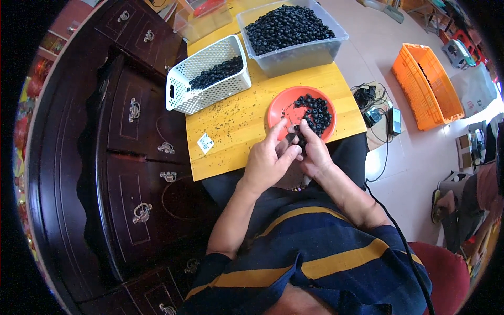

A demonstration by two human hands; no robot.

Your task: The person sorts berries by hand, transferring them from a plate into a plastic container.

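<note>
Both my hands meet over the near edge of a round red dish (pixel 277 109). Small black ring-shaped pieces (pixel 318 112) are heaped on the dish's right side. My left hand (pixel 269 161) is closed, its thumb and fingers pinched together around a small dark piece (pixel 290 137). Pressed against it, my right hand (pixel 316 155) has its fingers curled around black pieces (pixel 302 140) of the same sort. The fingers partly hide what they hold, so its exact shape does not show.
Dark crumbs dot the yellow table (pixel 226 157), where a small white packet (pixel 205 143) lies. A white perforated basket (pixel 223 93) and a clear bin (pixel 299 62) hold black pieces. An orange crate (pixel 420 100) and cables (pixel 367 94) are right; a dark cabinet (pixel 142 126) is left.
</note>
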